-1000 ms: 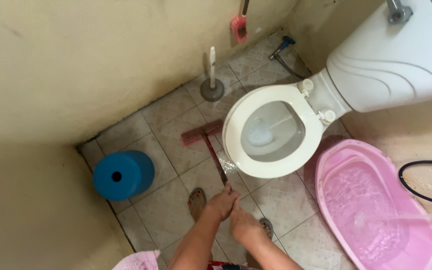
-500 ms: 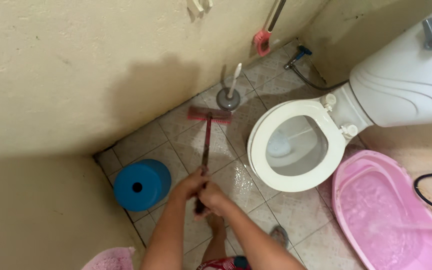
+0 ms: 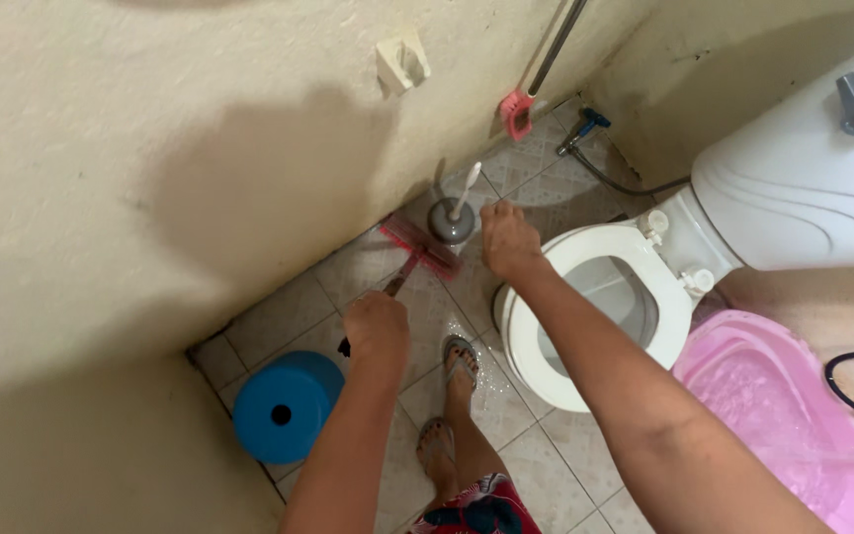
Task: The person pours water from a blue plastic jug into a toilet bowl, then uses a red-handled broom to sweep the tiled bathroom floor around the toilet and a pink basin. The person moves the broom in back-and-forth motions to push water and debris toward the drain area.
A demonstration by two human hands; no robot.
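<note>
- Wall (image 3: 150, 168): cream plaster, filling the far and left part of the view and meeting the tiled floor (image 3: 536, 465) at a corner.
- Toilet (image 3: 585, 297): white, at the right, seat down, tank at the far right.
- Basin (image 3: 803, 415): pink, holding water, near right, just beside the toilet bowl.
- Bucket (image 3: 284, 405): blue, upturned, near left by the wall.
- Scrub brush (image 3: 419, 247): red head on the tiles at the foot of the far wall, just beside the toilet brush holder (image 3: 452, 222); its handle slants back toward the person.
- Left hand (image 3: 376, 331): fingers curled tight around the near end of the scrub brush handle.
- Right hand (image 3: 509, 240): stretched out over the floor between the holder and the toilet rim, seen from the back; fingers bent downward, whether they touch anything cannot be told.
- Feet in sandals (image 3: 459, 361): on wet tiles below the hands.
</note>
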